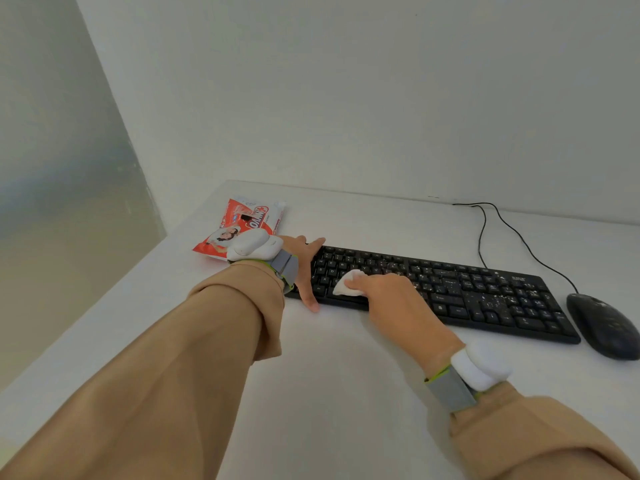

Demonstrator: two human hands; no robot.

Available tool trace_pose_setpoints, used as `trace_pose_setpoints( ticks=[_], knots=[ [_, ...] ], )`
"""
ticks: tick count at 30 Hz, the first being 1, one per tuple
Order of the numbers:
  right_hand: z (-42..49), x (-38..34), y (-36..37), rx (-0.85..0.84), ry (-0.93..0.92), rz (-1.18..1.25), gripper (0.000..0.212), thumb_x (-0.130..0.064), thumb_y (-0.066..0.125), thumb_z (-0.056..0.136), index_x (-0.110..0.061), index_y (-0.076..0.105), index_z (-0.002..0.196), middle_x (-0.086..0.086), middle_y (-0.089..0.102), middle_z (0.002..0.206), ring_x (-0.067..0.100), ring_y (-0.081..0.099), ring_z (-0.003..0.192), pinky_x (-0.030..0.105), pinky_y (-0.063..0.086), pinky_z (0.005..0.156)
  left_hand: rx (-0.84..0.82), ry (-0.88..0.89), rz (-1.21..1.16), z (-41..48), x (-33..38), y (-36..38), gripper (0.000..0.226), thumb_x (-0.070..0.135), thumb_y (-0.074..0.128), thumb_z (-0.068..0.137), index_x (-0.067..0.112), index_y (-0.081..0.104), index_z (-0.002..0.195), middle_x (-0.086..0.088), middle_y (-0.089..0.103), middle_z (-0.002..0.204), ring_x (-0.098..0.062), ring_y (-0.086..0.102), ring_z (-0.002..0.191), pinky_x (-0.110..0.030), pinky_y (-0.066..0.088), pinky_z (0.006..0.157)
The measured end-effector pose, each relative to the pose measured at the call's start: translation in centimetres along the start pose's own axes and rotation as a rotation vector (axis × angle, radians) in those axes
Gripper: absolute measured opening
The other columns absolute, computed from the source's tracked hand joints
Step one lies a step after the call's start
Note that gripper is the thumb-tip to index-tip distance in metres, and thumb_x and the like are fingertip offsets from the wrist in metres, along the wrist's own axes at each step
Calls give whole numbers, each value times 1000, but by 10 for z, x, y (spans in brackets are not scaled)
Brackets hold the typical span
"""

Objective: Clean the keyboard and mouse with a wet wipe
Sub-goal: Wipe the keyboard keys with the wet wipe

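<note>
- Head view: we pressed a bunched white wet wipe (347, 285) onto the left-hand keys of the black keyboard (450, 292), which lay across the white surface (346, 375) with the black mouse (604, 323) just beside its right end, not yet wiped.
- We judged the main risk to be the keyboard sliding away under the rubbing stroke; only our left hand (304, 268) at its left end checked that.
- White specks showed on the right-hand keys, and we thought a careless pass could push them down between the keys rather than lift them.
- A wipe too wet might also have let moisture seep under the keys, in our estimate.
- Our right hand (391, 299) was closed around the wipe, fingers curled forward and down, wrist low over the front edge.
- Our left hand lay open, thumb along the front corner and fingers at the rear corner, bracing.
- The red wipe packet (239, 223) sat beyond the left wrist.
</note>
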State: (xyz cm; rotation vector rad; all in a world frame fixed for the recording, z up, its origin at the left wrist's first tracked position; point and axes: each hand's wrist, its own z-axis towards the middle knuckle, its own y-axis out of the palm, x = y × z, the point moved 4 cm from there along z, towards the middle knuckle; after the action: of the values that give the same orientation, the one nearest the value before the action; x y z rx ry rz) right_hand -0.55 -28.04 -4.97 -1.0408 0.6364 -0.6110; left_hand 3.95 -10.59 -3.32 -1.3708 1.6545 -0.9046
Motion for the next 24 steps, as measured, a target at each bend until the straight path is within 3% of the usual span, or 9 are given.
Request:
trace_pose_setpoints(
  ticks=[2,3,5,7,10,13,18,21,24],
  knots=[
    [6,5,-11,24,25,199,52,11,50,74,-23,70,108,0,74,98,5,61,88,2,37,78,18,14,18,1,2,-1,140,74,78,43,34,-3,150,-5,26,151,-30,42,130,-39,41,92],
    [10,12,-18,31,96,298,45,8,51,77,-23,72,102,-3,74,96,-1,59,84,0,35,74,29,25,14,2,3,-1,138,73,78,43,33,1,150,-6,31,147,-30,45,126,-37,41,87],
    [23,33,-26,87,266,364,28,-8,51,87,-19,73,99,0,74,92,8,59,78,12,39,67,44,47,3,3,5,-1,133,71,80,43,31,10,149,-6,38,140,-29,50,119,-33,38,80],
    [32,51,-30,192,370,318,28,-11,47,91,-13,72,104,5,73,93,16,58,75,22,44,67,46,63,2,5,7,-2,127,67,81,45,27,17,147,-5,44,136,-27,53,114,-31,36,77],
    [43,63,-18,126,432,198,38,2,45,89,-9,62,121,11,65,119,26,58,106,30,46,90,61,53,39,5,9,-4,122,64,82,50,24,21,147,-5,47,134,-27,56,112,-29,36,75],
    [44,62,6,-57,432,142,50,7,43,83,-10,57,127,12,57,131,28,47,124,33,35,107,62,46,62,7,11,-6,117,62,82,52,22,24,145,-7,49,132,-29,57,112,-31,39,76],
    [35,59,6,-24,385,126,51,8,43,81,-12,59,125,9,57,133,29,47,126,34,34,107,6,50,64,7,15,-10,109,60,83,54,17,31,139,-6,51,124,-27,57,106,-34,43,78],
    [23,46,4,-23,302,62,56,9,44,77,-15,59,125,11,63,124,32,54,116,33,39,97,-28,39,90,6,19,-12,106,59,82,56,14,32,137,-3,50,112,-25,54,94,-33,42,75],
    [10,31,3,-31,227,10,56,7,45,74,-18,59,122,11,68,107,33,59,99,31,39,78,-62,22,103,6,21,-13,105,58,82,57,14,30,137,-6,51,118,-28,56,105,-38,47,83]
  ],
)
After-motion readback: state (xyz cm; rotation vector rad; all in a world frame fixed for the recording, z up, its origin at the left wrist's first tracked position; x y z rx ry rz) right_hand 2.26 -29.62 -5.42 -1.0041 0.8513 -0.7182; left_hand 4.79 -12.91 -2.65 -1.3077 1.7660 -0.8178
